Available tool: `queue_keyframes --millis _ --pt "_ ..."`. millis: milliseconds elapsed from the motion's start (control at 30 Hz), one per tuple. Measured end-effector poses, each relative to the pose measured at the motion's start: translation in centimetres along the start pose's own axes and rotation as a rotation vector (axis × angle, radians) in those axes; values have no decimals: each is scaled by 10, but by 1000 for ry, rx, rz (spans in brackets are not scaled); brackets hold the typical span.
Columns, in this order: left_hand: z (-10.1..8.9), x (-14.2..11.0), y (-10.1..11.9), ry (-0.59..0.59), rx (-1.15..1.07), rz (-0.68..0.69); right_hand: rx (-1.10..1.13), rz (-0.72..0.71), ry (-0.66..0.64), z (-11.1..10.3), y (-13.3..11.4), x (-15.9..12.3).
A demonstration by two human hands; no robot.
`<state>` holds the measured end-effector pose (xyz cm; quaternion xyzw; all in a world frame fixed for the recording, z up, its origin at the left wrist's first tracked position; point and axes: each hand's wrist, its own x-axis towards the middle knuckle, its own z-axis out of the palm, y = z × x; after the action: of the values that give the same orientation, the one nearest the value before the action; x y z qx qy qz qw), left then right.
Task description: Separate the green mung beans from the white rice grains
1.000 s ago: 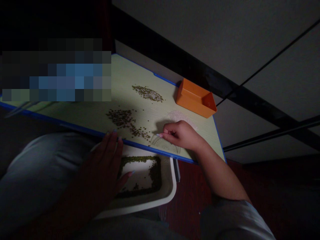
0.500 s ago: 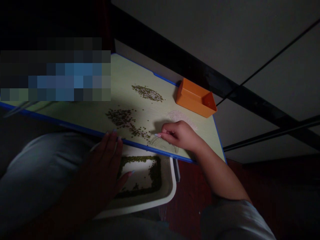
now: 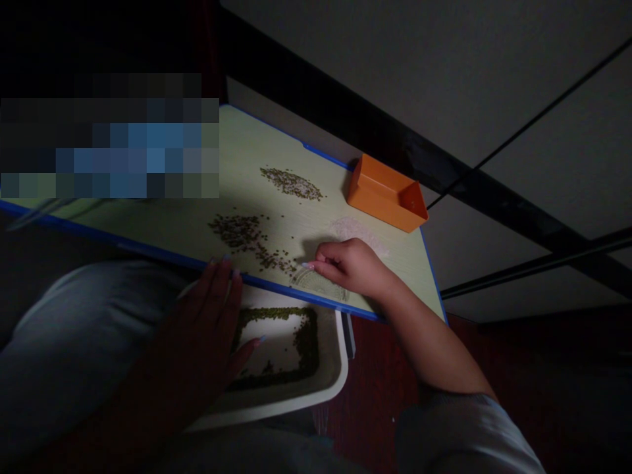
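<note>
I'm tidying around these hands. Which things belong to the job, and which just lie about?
Seemingly in use:
clear patterned piece at the right hand
dark pile
board under the left hand
white tub

Probably just lying about:
orange box
green-speckled pile
pale pile

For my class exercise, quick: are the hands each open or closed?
Left hand: open, fingers at the blue edge.
Right hand: curled closed by the clear patterned piece; grip cannot be told.

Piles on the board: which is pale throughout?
The pinkish pile, between the orange box and the right hand: pale wherever it shows. The far pile and the one by the left hand show darker bits.
</note>
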<state>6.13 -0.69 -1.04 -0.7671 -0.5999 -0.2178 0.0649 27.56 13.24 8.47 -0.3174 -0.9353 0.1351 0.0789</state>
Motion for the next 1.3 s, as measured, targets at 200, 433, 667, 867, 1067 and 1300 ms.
queue_keyframes --millis 200,433,667,867,1067,1300 --pt "2 0 0 -6 2 -14 39 -30 -2 -2 2 -2" --pt "1 0 0 11 -14 -12 -34 22 -13 -2 -1 -2" --pt "1 -1 -2 2 3 3 -135 69 1 -5 2 -3" --pt "1 -1 -1 5 -8 -6 -154 101 27 -9 8 -4" --pt "0 0 0 18 -29 -14 -24 92 37 -11 9 -5" --pt "1 -1 -1 -14 -7 -14 -81 61 -3 -8 10 -4"
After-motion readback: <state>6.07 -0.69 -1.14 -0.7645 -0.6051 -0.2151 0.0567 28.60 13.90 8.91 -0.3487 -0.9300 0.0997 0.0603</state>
